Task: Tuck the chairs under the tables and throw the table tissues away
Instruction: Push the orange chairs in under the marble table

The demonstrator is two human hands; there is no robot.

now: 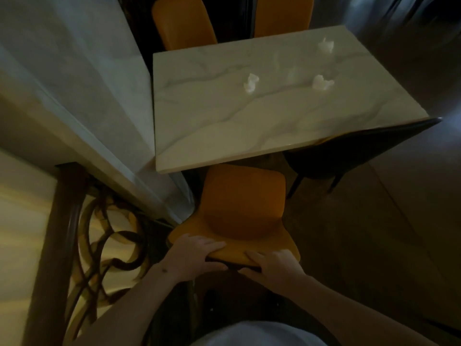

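A person's left hand and right hand both clasp the top edge of the backrest of an orange moulded chair, fingers curled over the front of the rim and thumbs below it. The chair stands at the near edge of a rectangular white marble-patterned table, with the front of its seat just under the tabletop and most of the seat still out in the open. Three crumpled white tissues lie on the table: one near the middle, one toward the right side and one near the far right corner. Two more orange chair backs rise beyond the far edge of the table. A dark chair sits partly under the near right corner. To the left, a pale wall ledge runs alongside the table, and a dark wooden frame with curling metal scrollwork stands beside the person.
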